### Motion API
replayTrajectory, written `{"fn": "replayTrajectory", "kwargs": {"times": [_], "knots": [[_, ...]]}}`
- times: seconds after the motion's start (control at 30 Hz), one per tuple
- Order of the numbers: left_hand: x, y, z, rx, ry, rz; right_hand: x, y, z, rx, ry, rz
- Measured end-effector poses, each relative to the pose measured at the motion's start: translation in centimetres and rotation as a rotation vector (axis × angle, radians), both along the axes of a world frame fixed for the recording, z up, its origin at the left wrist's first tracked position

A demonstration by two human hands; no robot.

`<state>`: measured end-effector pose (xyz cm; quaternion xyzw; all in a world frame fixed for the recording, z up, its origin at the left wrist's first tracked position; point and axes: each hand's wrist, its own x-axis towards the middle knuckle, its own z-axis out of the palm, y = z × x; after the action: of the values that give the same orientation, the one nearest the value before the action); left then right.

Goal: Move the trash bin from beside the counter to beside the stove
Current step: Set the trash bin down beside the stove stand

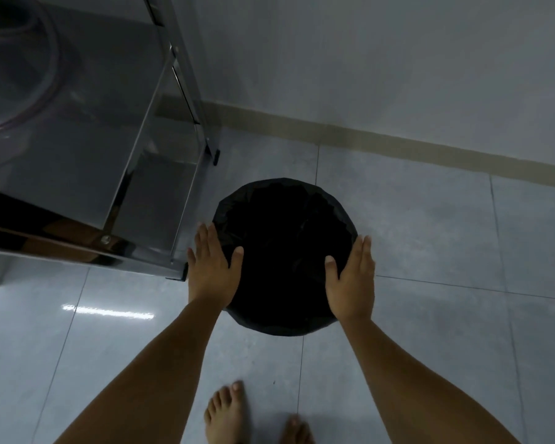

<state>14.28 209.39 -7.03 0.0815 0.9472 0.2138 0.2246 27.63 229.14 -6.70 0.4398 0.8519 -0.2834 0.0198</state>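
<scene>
A round trash bin (285, 219) lined with a black bag stands on the tiled floor, seen from above, just right of a steel counter's leg. My left hand (210, 270) lies on the bin's left rim, with the fingers outside and the thumb over the opening. On the right rim my right hand (353, 280) sits the same way. Both palms press against the bin's sides, so it is held between them. The inside of the bin is too dark to make out.
A stainless steel counter (77, 139) with a lower shelf fills the upper left, its front leg (177, 274) close to my left hand. A white wall with a beige skirting (398, 145) runs behind the bin. My bare feet (228, 411) stand on the grey floor tiles.
</scene>
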Motion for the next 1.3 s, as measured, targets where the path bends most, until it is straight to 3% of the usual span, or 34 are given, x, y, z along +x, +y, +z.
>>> {"fn": "replayTrajectory", "kwargs": {"times": [0.23,1.1,1.3], "knots": [[0.2,0.3,-2.1,-0.021,0.178,-0.017,0.0,-0.3,-1.9,0.066,0.033,-0.022],[-14.3,11.6,-2.7,0.121,0.259,0.053,-15.1,12.0,-3.0,0.135,0.094,0.016],[-16.5,13.5,-2.8,0.022,0.291,0.015,-17.6,13.9,-3.2,0.132,0.104,0.018]]}}
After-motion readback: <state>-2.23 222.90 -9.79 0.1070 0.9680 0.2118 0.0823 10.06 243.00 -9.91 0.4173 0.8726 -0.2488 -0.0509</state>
